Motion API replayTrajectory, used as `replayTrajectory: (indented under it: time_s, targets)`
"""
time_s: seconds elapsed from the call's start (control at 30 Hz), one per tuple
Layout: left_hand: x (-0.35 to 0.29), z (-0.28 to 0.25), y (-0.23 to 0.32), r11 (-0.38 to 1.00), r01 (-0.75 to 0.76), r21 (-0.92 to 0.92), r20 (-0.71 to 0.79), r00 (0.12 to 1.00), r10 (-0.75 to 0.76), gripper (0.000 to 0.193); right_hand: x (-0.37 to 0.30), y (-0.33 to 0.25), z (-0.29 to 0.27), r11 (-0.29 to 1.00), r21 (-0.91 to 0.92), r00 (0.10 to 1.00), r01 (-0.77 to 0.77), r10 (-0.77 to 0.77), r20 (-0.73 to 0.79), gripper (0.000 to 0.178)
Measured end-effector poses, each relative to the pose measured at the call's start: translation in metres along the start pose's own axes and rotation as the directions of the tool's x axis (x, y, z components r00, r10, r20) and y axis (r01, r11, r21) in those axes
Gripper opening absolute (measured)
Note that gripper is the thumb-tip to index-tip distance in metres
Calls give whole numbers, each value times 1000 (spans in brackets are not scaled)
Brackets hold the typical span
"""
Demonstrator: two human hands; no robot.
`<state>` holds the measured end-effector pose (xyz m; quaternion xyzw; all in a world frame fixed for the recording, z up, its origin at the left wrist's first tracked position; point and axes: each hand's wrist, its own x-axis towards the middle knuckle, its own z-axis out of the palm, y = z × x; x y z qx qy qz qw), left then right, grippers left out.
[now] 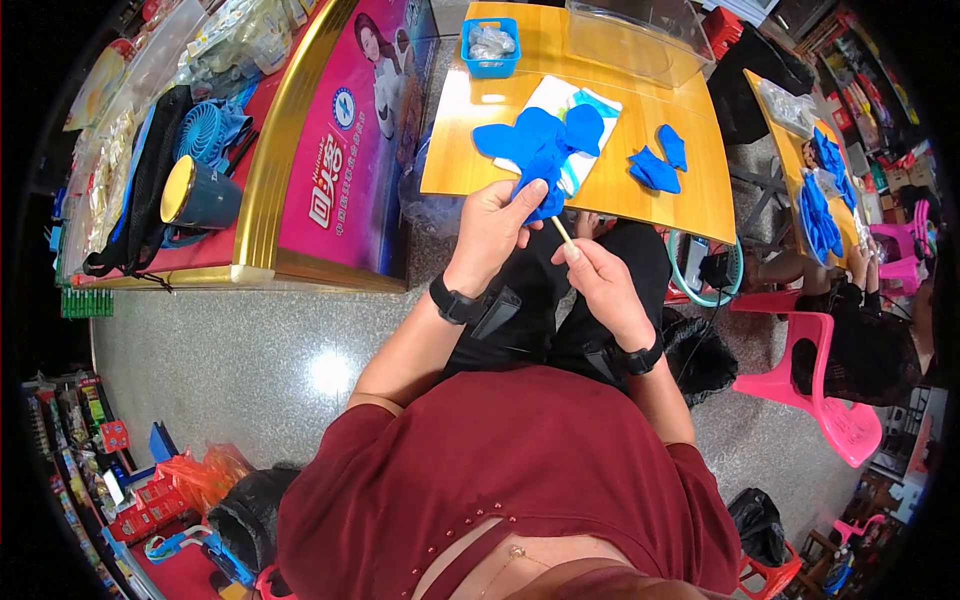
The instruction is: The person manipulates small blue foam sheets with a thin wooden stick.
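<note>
My left hand point(497, 225) is closed on a bright blue fabric piece point(538, 205) at the near edge of the wooden table, its thumb on top. In my right hand point(600, 280), thumb and fingers pinch a thin pale stick point(564, 233). The stick's far end meets the blue piece; whether it goes inside is hidden by the cloth and fingers. More blue rounded pieces point(537, 130) lie just beyond, on a white packet or cloth point(600, 103) with green-blue print. Two smaller blue pieces point(655, 170) rest apart to the right.
The wooden table point(690, 205) carries a blue basket point(491, 68) with clear plastic bags and a transparent box point(640, 40). A pink-sided counter point(335, 150) stands left, holding a dark mug point(203, 195). To the right are a pink chair point(822, 370) and a person at another table.
</note>
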<state>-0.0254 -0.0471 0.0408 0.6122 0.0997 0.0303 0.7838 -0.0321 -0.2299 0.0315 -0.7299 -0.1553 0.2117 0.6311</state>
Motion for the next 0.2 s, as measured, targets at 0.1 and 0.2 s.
replayTrajectory:
  time_s: [0.1, 0.2]
  targets:
    - [-3, 2, 0, 999, -50, 7, -13, 999, 50, 30, -1, 0, 2, 1000, -31, 1000, -1, 0, -20, 26]
    - [-2, 0, -1, 996, -41, -74, -15, 999, 40, 31, -3, 5, -1, 1000, 18, 1000, -19, 20, -15, 26]
